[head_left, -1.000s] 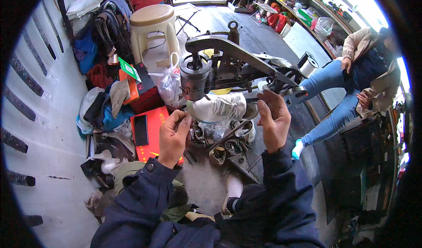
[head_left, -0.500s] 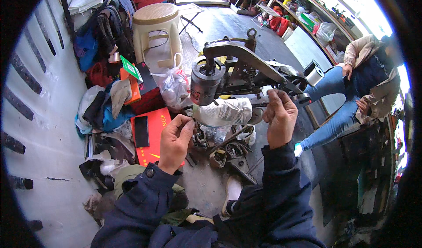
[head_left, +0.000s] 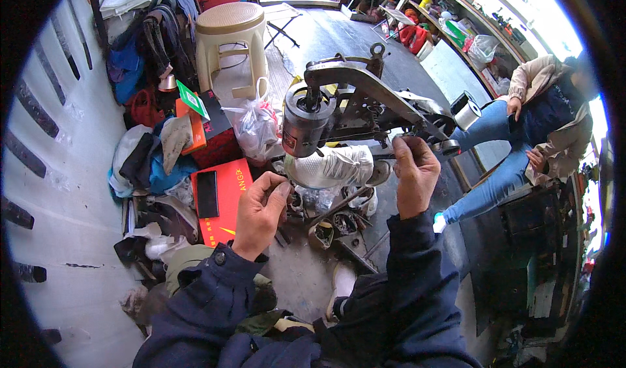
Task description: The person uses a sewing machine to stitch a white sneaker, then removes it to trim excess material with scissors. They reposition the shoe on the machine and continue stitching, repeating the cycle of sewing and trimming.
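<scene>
A dark metal shoe-sewing machine [head_left: 365, 84], with a round cylinder [head_left: 306, 123] at its left end, stands in front of me. A white sneaker [head_left: 332, 167] sits under its arm, toe toward the left. My left hand [head_left: 261, 211] is pinched closed just left of the sneaker's toe; what lies between its fingertips is too small to make out. My right hand [head_left: 416, 175] is also closed in a pinch, by the machine's right part and beyond the sneaker's heel. Anything in it is too fine to name. A spool of white thread [head_left: 467, 115] is mounted at the machine's right.
A red box [head_left: 228, 218] carrying a black phone [head_left: 207, 194] lies at the left, near piled clothes and bags [head_left: 147, 153]. Behind them stands a beige plastic stool [head_left: 231, 42]. A seated person in jeans [head_left: 495, 192] is at the right. Below the machine are several parts [head_left: 332, 231].
The fingers of my right hand have shifted slightly beside the machine. My left hand keeps its pinch in nearly the same place. The sneaker and machine look the same.
</scene>
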The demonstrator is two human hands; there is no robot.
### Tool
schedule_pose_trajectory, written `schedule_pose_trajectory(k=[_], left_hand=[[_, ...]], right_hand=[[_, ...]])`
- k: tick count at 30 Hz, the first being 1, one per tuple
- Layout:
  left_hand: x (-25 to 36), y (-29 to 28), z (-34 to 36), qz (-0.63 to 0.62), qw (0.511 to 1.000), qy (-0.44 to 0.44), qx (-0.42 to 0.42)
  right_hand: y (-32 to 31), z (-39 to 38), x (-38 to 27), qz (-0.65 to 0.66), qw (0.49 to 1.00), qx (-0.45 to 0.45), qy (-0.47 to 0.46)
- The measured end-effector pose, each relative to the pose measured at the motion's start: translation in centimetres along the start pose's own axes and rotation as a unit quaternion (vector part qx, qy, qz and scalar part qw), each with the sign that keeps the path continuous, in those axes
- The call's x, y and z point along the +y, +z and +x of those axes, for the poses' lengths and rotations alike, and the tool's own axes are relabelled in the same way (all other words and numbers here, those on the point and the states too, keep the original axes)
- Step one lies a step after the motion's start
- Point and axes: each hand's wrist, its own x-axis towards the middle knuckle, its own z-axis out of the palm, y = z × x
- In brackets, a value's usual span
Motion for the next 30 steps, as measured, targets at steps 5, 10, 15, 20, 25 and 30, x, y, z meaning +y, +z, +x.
schedule_pose_trajectory(k=[5,10,15,20,25,30], left_hand=[[0.1,0.1,-0.1,0.001,1.0,-0.007,-0.007],[-0.2,0.3,-0.1,0.037,0.999,-0.011,-0.016],[-0.4,0.4,-0.1,0.01,0.999,-0.036,-0.031],[-0.3,0.2,-0.2,0.013,0.998,-0.046,-0.037],[-0.4,0.3,-0.1,0.027,0.998,-0.038,-0.043],[-0.7,0.3,0.0,0.02,0.998,-0.048,-0.041]], right_hand=[[-0.5,-0.3,-1.1,0.105,0.991,-0.009,0.078],[0.6,-0.4,-1.6,-0.007,0.998,-0.06,0.015],[0.6,0.4,-1.0,0.28,0.942,-0.041,0.181],[-0.2,0.6,1.0,0.285,0.931,0.044,0.225],[-0.4,-0.1,2.5,0.11,0.977,0.004,0.184],[-0.9,-1.1,2.3,-0.037,0.993,-0.043,0.099]])
